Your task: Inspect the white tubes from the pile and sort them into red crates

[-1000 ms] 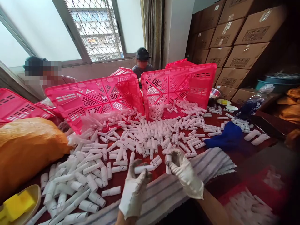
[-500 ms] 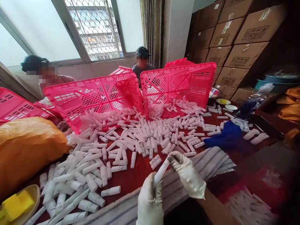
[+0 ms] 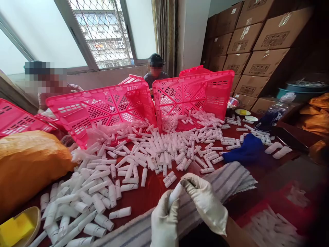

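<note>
Between my two gloved hands is a white plastic tube point(image 3: 175, 195), tilted with its upper end to the right. My left hand point(image 3: 164, 219) is wrapped round its lower part. The fingers of my right hand point(image 3: 204, 199) pinch at the upper end and hide it. Under both hands lies a grey-striped towel point(image 3: 189, 214) along the table's near edge. Beyond them spreads a big pile of similar white tubes point(image 3: 164, 147), several with dark printed marks. Two tubes point(image 3: 169, 179) lie side by side just past my hands.
Pink crates point(image 3: 113, 108) lie tipped toward the pile. At left are an orange sack point(image 3: 33, 164) and a bowl point(image 3: 37, 219) with yellow sponges. A blue cloth point(image 3: 244, 151) and a bottle point(image 3: 276, 111) stand right. Two people sit opposite. Cartons point(image 3: 269, 61) are stacked behind.
My right hand has turned a little and its fingers now cover more of the tube's upper end. The dark mark on the tube no longer shows. The view has shifted slightly.
</note>
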